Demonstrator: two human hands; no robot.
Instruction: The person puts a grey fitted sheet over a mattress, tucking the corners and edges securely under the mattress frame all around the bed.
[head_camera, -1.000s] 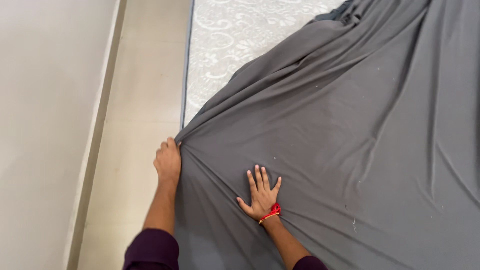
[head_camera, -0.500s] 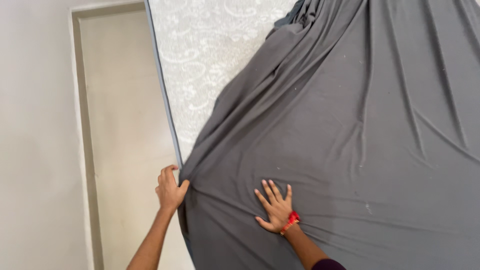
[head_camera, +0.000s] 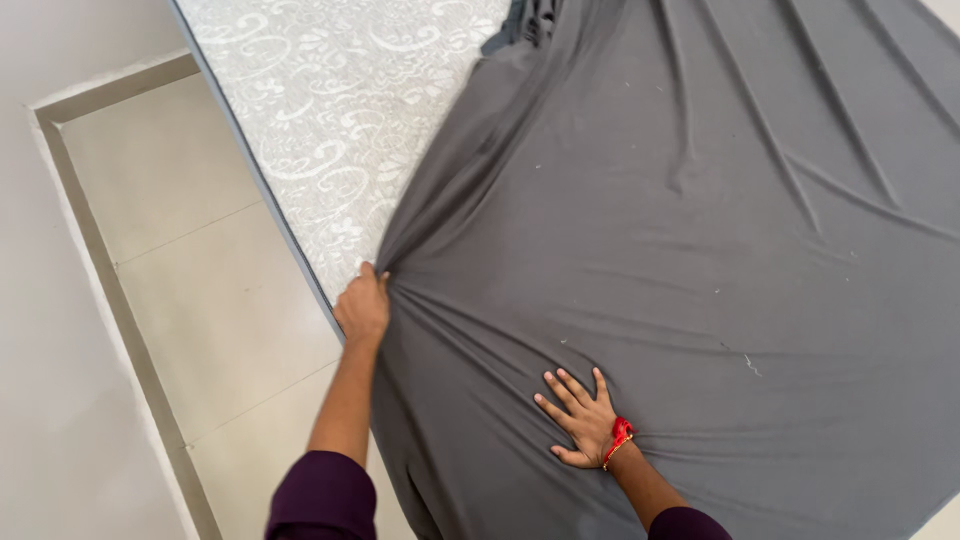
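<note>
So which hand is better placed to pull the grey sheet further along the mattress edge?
Left, probably. The left hand already grips a bunched fold of the grey sheet at the mattress edge. The right hand lies flat, fingers spread, gripping nothing.

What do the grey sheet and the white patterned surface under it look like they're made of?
The grey sheet looks like soft, matte, stretchy fabric: it gathers into folds where the left hand grips it. The mattress seems quilted cloth, with a raised swirl pattern.

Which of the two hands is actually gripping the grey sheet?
The left hand, bunching the grey sheet at the mattress edge. The right hand, wearing a red wristband, only lies flat with fingers spread.
</note>
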